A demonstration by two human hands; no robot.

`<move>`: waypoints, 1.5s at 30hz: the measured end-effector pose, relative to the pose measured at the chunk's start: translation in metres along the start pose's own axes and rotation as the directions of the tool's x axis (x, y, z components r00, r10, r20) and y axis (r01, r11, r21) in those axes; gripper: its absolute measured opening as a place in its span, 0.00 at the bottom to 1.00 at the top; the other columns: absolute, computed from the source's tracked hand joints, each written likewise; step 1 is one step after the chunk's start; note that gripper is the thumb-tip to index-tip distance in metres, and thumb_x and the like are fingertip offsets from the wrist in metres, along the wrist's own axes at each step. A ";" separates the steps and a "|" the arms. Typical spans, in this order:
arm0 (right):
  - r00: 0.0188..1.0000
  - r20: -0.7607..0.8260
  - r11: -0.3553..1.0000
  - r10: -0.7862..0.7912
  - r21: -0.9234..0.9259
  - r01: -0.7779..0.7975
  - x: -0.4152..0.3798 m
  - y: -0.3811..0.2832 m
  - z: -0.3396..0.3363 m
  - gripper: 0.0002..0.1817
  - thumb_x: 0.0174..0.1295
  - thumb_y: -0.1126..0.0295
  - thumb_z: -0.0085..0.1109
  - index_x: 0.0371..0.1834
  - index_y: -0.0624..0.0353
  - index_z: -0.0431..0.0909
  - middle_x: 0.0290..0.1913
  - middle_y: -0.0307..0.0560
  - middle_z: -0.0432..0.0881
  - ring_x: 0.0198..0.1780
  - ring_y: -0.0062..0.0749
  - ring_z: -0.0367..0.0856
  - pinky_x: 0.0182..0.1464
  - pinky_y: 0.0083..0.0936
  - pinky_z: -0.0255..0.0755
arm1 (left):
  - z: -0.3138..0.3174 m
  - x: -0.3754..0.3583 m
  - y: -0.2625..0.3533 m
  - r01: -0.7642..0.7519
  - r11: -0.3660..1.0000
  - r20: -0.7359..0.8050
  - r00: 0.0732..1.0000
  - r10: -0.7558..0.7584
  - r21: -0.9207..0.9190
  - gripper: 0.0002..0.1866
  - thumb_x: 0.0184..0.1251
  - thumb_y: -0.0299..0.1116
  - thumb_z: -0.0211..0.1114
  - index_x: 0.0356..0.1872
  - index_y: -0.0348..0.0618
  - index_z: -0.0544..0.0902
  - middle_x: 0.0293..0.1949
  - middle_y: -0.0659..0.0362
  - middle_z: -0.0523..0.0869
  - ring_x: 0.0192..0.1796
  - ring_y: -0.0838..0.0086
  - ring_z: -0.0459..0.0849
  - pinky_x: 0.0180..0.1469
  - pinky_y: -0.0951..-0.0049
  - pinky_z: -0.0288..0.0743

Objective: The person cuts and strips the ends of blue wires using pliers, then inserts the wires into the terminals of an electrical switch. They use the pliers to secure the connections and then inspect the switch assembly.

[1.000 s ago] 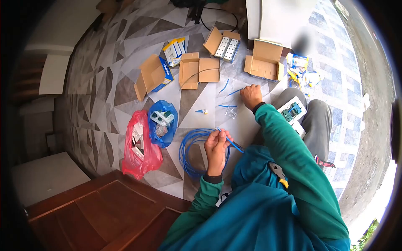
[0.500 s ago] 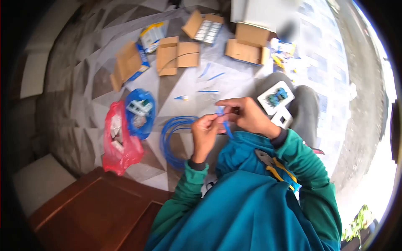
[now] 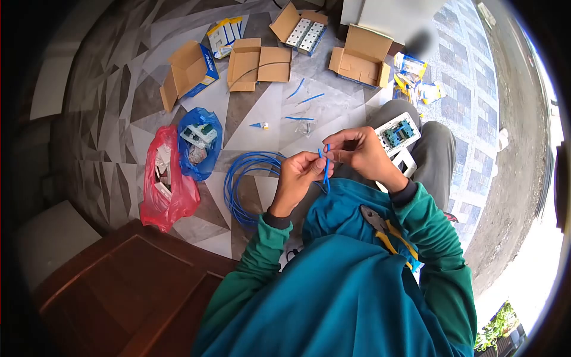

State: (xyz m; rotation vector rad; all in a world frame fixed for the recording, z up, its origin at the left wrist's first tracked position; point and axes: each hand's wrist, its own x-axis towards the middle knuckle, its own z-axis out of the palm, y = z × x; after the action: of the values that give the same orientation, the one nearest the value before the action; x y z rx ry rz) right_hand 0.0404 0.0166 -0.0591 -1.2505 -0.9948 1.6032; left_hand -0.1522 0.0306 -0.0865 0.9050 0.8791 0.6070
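Both my hands pinch a blue electrical wire [image 3: 327,172] in front of my lap. My left hand [image 3: 298,177] is closed on it between thumb and fingertips. Close beside it, my right hand [image 3: 360,156] grips the wire's upper end between thumb and forefinger. A coil of blue wire [image 3: 233,189] lies on the floor left of my hands. On my lap rest pliers [image 3: 380,227] with yellow handles. A white-framed socket unit with blue parts [image 3: 397,134] sits on my right leg, and a white frame [image 3: 405,163] is just below it.
Open cardboard boxes [image 3: 244,65] stand along the far floor, one holding white sockets [image 3: 306,35]. Short blue wire pieces [image 3: 298,118] lie nearer. To the left are a red bag [image 3: 178,205] and a blue bag [image 3: 201,165]. A brown wooden panel [image 3: 125,285] fills the lower left.
My hands have shifted slightly right in view, and the wire ends between them now stand more upright. The surroundings have moved up a little as the camera tilts.
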 end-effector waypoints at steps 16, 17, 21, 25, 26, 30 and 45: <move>1.000 0.004 0.998 0.005 -0.062 -0.005 -0.006 -0.009 0.001 0.10 0.59 0.83 0.63 0.44 0.72 0.83 0.38 0.46 0.87 0.39 0.21 0.82 0.45 0.20 0.78 | 0.006 -0.002 0.002 0.031 0.999 -0.020 0.999 -0.030 0.033 0.15 0.70 0.35 0.64 0.44 0.30 0.82 0.34 0.52 0.87 0.35 0.74 0.87 0.38 0.75 0.83; 1.000 -0.019 0.997 0.012 -0.071 -0.013 -0.007 -0.010 0.003 0.11 0.59 0.82 0.62 0.45 0.72 0.83 0.37 0.46 0.87 0.38 0.20 0.82 0.45 0.20 0.78 | 0.005 -0.002 0.002 0.027 0.999 0.010 1.000 -0.027 0.023 0.15 0.70 0.35 0.64 0.46 0.29 0.82 0.35 0.52 0.88 0.36 0.74 0.87 0.39 0.77 0.83; 0.998 -0.061 0.993 -0.029 -0.114 0.022 -0.004 -0.001 -0.006 0.11 0.58 0.83 0.60 0.44 0.72 0.83 0.36 0.45 0.87 0.36 0.18 0.81 0.42 0.20 0.78 | 0.005 -0.005 -0.006 0.008 0.999 0.071 0.997 -0.005 -0.044 0.16 0.70 0.32 0.63 0.50 0.28 0.81 0.38 0.50 0.88 0.39 0.71 0.88 0.43 0.74 0.82; 0.993 -0.101 0.990 -0.059 -0.134 0.045 -0.006 0.003 -0.006 0.11 0.59 0.82 0.62 0.44 0.73 0.83 0.36 0.44 0.87 0.36 0.18 0.81 0.42 0.19 0.78 | 0.008 -0.006 -0.006 0.056 0.996 0.165 0.984 -0.067 0.069 0.16 0.71 0.31 0.63 0.52 0.28 0.81 0.39 0.51 0.89 0.40 0.72 0.88 0.41 0.76 0.81; 0.992 -0.112 0.991 -0.062 -0.126 0.048 -0.006 0.003 -0.006 0.11 0.59 0.81 0.64 0.44 0.73 0.83 0.35 0.44 0.87 0.35 0.19 0.82 0.41 0.19 0.78 | 0.009 -0.006 -0.006 0.074 0.989 0.122 0.988 -0.089 0.128 0.15 0.71 0.31 0.63 0.52 0.29 0.81 0.38 0.52 0.89 0.38 0.73 0.88 0.40 0.76 0.81; 0.997 -0.071 1.000 0.004 -0.004 -0.004 -0.008 0.001 -0.004 0.10 0.59 0.78 0.66 0.42 0.72 0.83 0.34 0.45 0.87 0.34 0.20 0.82 0.39 0.19 0.78 | 0.016 -0.011 0.001 -0.005 0.950 0.060 0.998 -0.015 0.313 0.11 0.70 0.26 0.61 0.49 0.30 0.83 0.34 0.52 0.89 0.34 0.74 0.88 0.36 0.77 0.81; 0.998 -0.067 0.994 -0.016 0.109 0.023 -0.008 0.001 -0.003 0.11 0.59 0.78 0.66 0.45 0.72 0.82 0.34 0.44 0.86 0.33 0.19 0.81 0.39 0.19 0.78 | 0.013 -0.014 0.003 -0.023 0.975 0.069 0.998 0.008 0.221 0.14 0.70 0.32 0.64 0.47 0.29 0.83 0.32 0.55 0.88 0.30 0.79 0.83 0.36 0.79 0.79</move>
State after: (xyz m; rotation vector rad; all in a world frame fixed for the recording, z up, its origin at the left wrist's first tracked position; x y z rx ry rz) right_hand 0.0446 0.0090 -0.0582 -1.2078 -0.8637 1.5700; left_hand -0.1483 0.0161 -0.0742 1.1284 0.8905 0.4944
